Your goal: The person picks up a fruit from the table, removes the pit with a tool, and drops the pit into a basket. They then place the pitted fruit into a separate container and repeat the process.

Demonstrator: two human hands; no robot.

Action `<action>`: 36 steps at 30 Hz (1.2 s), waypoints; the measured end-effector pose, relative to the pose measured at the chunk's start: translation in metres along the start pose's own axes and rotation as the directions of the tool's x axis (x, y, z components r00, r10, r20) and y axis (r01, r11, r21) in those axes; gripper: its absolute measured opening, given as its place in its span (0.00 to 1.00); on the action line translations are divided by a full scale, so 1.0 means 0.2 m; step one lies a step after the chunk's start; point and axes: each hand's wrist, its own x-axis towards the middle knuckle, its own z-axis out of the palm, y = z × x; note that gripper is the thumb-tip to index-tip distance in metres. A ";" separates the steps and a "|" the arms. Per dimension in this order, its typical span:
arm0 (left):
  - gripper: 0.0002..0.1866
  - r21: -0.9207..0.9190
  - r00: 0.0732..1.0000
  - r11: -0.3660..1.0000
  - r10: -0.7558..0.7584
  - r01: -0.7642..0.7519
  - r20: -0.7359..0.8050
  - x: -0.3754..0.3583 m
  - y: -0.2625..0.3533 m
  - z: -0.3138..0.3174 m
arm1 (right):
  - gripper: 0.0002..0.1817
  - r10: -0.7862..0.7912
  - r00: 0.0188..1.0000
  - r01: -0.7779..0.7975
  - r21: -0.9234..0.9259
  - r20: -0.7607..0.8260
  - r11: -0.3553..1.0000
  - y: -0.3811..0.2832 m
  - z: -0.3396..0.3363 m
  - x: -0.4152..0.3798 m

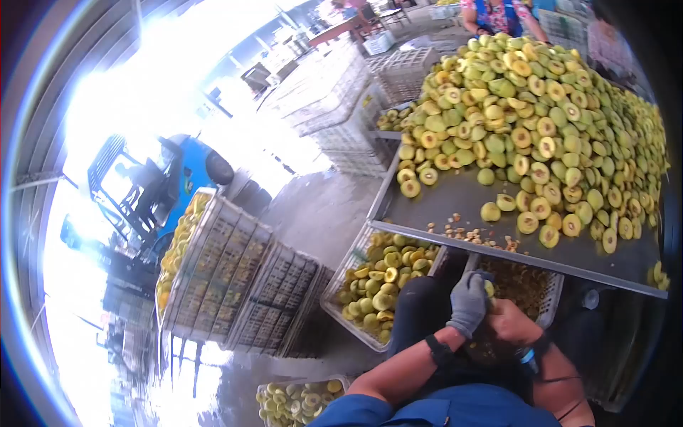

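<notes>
My left hand (pixel 469 302), in a grey glove, is closed around a yellow-green fruit piece (pixel 489 288) above my lap. Bare and curled, my right hand (pixel 514 324) is beside it; what its fingers hold is too small to make out. Both hands are just below the front edge of a metal table (pixel 441 203), which bears a large heap of halved fruit (pixel 526 121). Small brown pits (pixel 473 235) lie near that edge. Under the hands and to the right, a crate (pixel 551 299) contains brown pits and scraps.
A white crate of fruit halves (pixel 334 309) stands left of my knee, another (pixel 302 402) at the bottom. Stacked crates (pixel 235 277) and a blue forklift (pixel 188 178) are at left. Across the table is a person (pixel 501 18); at its far right, another (pixel 612 46).
</notes>
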 end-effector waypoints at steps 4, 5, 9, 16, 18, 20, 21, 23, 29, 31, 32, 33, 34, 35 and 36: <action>0.13 0.264 0.979 0.944 0.206 -0.196 -0.010 0.01 0.09 0.02 | 0.13 -0.101 0.991 0.090 -0.123 -0.087 0.988 0.00 0.07 0.02; 0.13 0.297 0.974 0.931 0.226 -0.211 -0.018 0.01 0.06 0.02 | 0.12 -0.301 0.942 0.259 -0.245 -0.150 0.934 0.03 0.10 0.03; 0.11 0.305 0.984 0.939 0.176 -0.157 -0.038 0.03 0.00 0.00 | 0.15 -0.121 0.992 0.119 -0.037 -0.038 0.992 -0.01 0.10 0.06; 0.13 0.446 0.956 0.864 0.289 -0.234 -0.058 0.00 0.13 -0.07 | 0.15 -0.056 0.992 0.052 0.033 0.109 0.998 -0.03 0.09 0.08; 0.12 0.360 0.958 0.904 0.277 -0.230 -0.082 0.03 0.10 -0.08 | 0.17 -0.049 0.993 0.051 -0.010 0.108 0.999 -0.01 0.11 0.13; 0.12 0.295 0.961 0.936 0.241 -0.193 -0.135 0.03 0.05 -0.09 | 0.17 -0.157 0.985 0.166 -0.170 0.065 0.971 0.13 0.06 0.17; 0.12 0.262 0.962 0.948 0.226 -0.181 -0.153 0.04 0.05 -0.11 | 0.17 -0.202 0.978 0.206 -0.228 0.043 0.951 0.19 0.04 0.19; 0.12 0.201 0.982 0.968 0.170 -0.152 -0.079 0.05 0.07 -0.16 | 0.14 -0.239 0.970 0.239 -0.260 0.035 0.935 0.25 0.05 0.20; 0.12 0.398 0.955 0.881 0.293 -0.255 -0.038 -0.03 0.18 -0.22 | 0.19 -0.270 0.951 0.305 -0.299 0.153 0.904 0.03 0.16 0.13; 0.12 0.416 0.939 0.862 0.341 -0.290 -0.053 -0.06 0.16 -0.21 | 0.24 -0.228 0.969 0.247 -0.310 0.098 0.918 0.25 0.09 0.16; 0.12 0.363 0.946 0.892 0.315 -0.270 -0.071 -0.06 0.15 -0.20 | 0.23 -0.254 0.953 0.302 -0.439 0.166 0.846 0.27 0.05 0.16; 0.11 0.308 0.954 0.918 0.287 -0.249 -0.085 -0.07 0.14 -0.19 | 0.23 -0.278 0.932 0.363 -0.551 0.234 0.752 0.29 0.02 0.16; 0.11 0.159 0.968 0.960 0.243 -0.231 -0.062 -0.05 0.10 -0.19 | 0.20 -0.285 0.868 0.497 -0.706 0.407 0.504 0.20 -0.01 0.14; 0.11 0.005 0.979 0.980 0.199 -0.199 -0.031 -0.04 0.05 -0.18 | 0.17 -0.184 0.919 0.384 -0.680 0.350 0.624 0.12 0.01 0.11; 0.11 -0.145 0.987 0.976 0.163 -0.161 0.003 -0.02 0.02 -0.18 | 0.14 -0.080 0.955 0.253 -0.644 0.286 0.722 0.04 0.03 0.08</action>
